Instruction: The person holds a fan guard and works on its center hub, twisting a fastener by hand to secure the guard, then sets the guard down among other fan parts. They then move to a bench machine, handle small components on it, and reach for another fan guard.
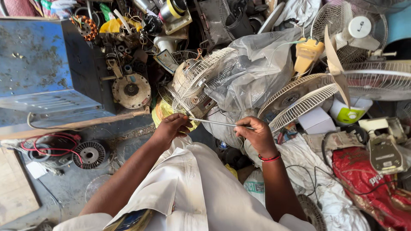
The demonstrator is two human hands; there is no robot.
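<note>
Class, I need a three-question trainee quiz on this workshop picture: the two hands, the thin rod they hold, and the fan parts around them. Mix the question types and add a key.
1. True or false: both the left hand and the right hand hold the thin metal rod.
2. What does the person wear on the right wrist? A) a watch B) a red bracelet C) a glove
3. Fill in: just beyond the rod's left end sits a white wire fan ____.

Key: 1 true; 2 B; 3 guard.
</note>
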